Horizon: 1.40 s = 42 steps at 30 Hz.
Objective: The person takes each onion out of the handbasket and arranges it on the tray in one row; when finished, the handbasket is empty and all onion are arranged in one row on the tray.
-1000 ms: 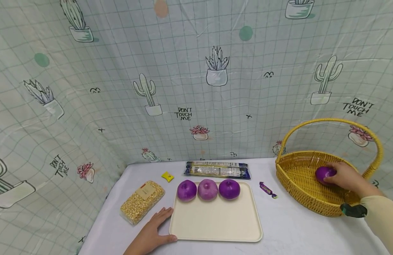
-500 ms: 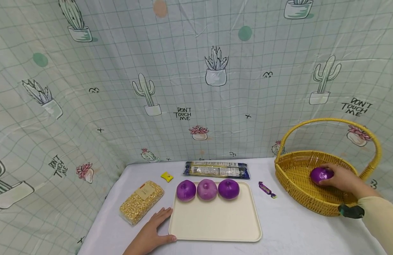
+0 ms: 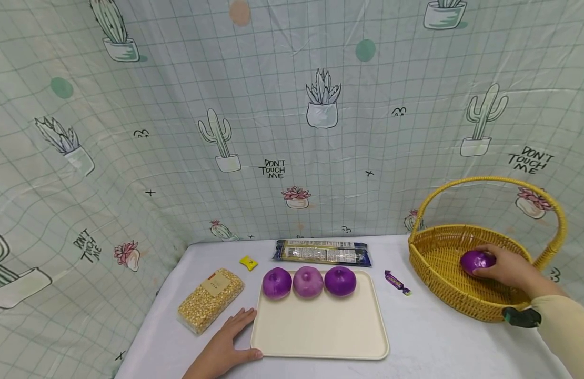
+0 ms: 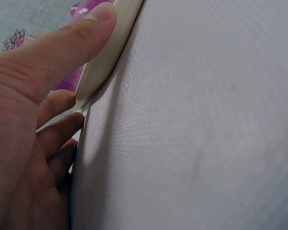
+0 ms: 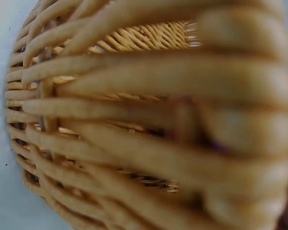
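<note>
In the head view my right hand [image 3: 509,270] grips a shiny purple onion [image 3: 474,261] inside the yellow wicker basket [image 3: 443,287]. Basket weave [image 5: 149,76] fills the right wrist view and hides nearly all of that hand and the onion. My left hand [image 3: 225,345] lies at the left edge of a cream tray [image 3: 320,329], fingers extended and thumb by the near corner. The left wrist view has this thumb [image 4: 72,43] against the tray's rim [image 4: 108,55]. Along the tray's far side sit a purple onion [image 3: 277,284], a paler onion [image 3: 308,282] and a darker onion [image 3: 340,281].
A bag of corn kernels [image 3: 211,300] lies left of the tray, with a small yellow packet [image 3: 248,262] beyond it. Behind the tray is a long dark-blue packet [image 3: 322,252]. Between tray and basket lies a purple wrapped candy [image 3: 397,282]. The basket's tall handle [image 3: 486,179] arches overhead.
My right hand has shifted slightly left within the basket, bringing the onion along, and has stayed nearly still over the last half second. The left hand keeps its place at the tray.
</note>
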Each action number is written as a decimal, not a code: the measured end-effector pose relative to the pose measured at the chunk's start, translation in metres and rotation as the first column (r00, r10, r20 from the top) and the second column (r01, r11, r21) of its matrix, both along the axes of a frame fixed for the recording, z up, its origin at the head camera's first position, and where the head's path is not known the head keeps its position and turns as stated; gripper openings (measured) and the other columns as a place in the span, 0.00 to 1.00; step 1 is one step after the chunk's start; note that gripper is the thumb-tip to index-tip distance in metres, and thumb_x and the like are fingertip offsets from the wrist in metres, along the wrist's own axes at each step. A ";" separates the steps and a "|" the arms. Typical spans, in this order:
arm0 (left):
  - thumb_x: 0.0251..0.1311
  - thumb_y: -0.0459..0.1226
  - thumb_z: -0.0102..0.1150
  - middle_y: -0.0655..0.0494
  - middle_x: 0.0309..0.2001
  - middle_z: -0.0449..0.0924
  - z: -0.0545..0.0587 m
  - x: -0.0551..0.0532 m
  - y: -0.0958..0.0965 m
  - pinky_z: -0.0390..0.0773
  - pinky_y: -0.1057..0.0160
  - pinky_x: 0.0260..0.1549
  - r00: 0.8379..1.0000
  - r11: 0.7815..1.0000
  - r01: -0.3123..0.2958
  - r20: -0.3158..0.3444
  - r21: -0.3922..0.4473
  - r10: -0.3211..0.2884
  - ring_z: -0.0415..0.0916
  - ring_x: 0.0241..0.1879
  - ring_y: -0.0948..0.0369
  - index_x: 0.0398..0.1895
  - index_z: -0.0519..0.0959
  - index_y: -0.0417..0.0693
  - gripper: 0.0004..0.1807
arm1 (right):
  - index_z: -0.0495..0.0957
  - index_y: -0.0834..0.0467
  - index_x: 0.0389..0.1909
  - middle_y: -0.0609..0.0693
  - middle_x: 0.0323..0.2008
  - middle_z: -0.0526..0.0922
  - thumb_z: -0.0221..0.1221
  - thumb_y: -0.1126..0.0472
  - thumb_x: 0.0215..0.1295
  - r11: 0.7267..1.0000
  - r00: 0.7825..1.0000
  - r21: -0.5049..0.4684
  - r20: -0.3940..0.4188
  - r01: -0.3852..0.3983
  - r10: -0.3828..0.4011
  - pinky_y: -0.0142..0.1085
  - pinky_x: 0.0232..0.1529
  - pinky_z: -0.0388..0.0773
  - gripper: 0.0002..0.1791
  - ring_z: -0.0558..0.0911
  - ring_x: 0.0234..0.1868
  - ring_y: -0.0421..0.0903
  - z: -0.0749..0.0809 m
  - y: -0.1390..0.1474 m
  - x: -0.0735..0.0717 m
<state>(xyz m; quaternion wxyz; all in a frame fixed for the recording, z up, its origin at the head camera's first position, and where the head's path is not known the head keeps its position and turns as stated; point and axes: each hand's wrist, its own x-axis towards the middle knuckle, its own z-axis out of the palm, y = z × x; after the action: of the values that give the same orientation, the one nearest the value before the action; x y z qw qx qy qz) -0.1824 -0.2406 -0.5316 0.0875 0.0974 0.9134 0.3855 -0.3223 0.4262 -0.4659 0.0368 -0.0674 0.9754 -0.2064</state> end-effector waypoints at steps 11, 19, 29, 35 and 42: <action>0.47 0.58 0.77 0.41 0.76 0.61 0.002 0.000 0.001 0.48 0.29 0.72 1.000 1.000 -0.008 0.023 -0.004 0.008 0.49 0.77 0.37 0.76 0.66 0.46 0.54 | 0.63 0.77 0.62 0.83 0.53 0.70 0.70 0.41 0.60 0.999 0.999 0.005 -0.004 0.041 -0.041 0.69 0.46 0.77 0.49 0.74 0.51 0.79 -0.004 0.000 0.001; 0.47 0.58 0.76 0.41 0.76 0.60 0.001 0.000 0.001 0.49 0.29 0.72 1.000 1.000 -0.006 0.031 -0.009 0.006 0.49 0.77 0.36 0.76 0.66 0.46 0.54 | 0.64 0.77 0.61 0.83 0.51 0.72 0.69 0.43 0.61 1.000 0.999 0.005 -0.028 0.016 -0.016 0.67 0.44 0.79 0.46 0.75 0.49 0.78 -0.005 0.001 0.004; 0.47 0.59 0.77 0.42 0.76 0.61 0.001 0.000 0.001 0.48 0.29 0.72 1.000 1.000 -0.014 0.021 -0.012 0.015 0.49 0.77 0.37 0.76 0.67 0.46 0.54 | 0.64 0.76 0.63 0.82 0.52 0.73 0.68 0.44 0.64 1.000 0.999 -0.005 -0.044 0.007 -0.007 0.66 0.42 0.81 0.44 0.76 0.49 0.78 0.001 -0.005 0.016; 0.47 0.58 0.76 0.40 0.76 0.60 0.002 -0.001 0.001 0.49 0.29 0.71 1.000 1.000 -0.001 0.031 -0.007 0.001 0.49 0.77 0.36 0.76 0.66 0.46 0.54 | 0.65 0.75 0.64 0.82 0.53 0.73 0.68 0.42 0.63 1.000 0.998 0.012 -0.064 -0.009 0.010 0.67 0.42 0.80 0.45 0.76 0.50 0.78 0.009 -0.015 0.024; 0.48 0.58 0.76 0.39 0.76 0.60 0.001 -0.001 0.000 0.50 0.29 0.71 1.000 1.000 0.009 0.024 -0.010 -0.008 0.49 0.76 0.35 0.76 0.66 0.45 0.54 | 0.67 0.73 0.63 0.80 0.51 0.75 0.70 0.44 0.62 0.999 0.995 0.014 -0.095 -0.034 0.035 0.67 0.42 0.81 0.43 0.77 0.49 0.77 0.016 -0.025 0.032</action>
<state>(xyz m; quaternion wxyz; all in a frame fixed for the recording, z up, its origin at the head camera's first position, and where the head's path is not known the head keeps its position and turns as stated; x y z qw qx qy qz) -0.1829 -0.2404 -0.5307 0.1005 0.0963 0.9138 0.3816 -0.2905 0.4017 -0.4497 -0.0055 -0.0939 0.9761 -0.1961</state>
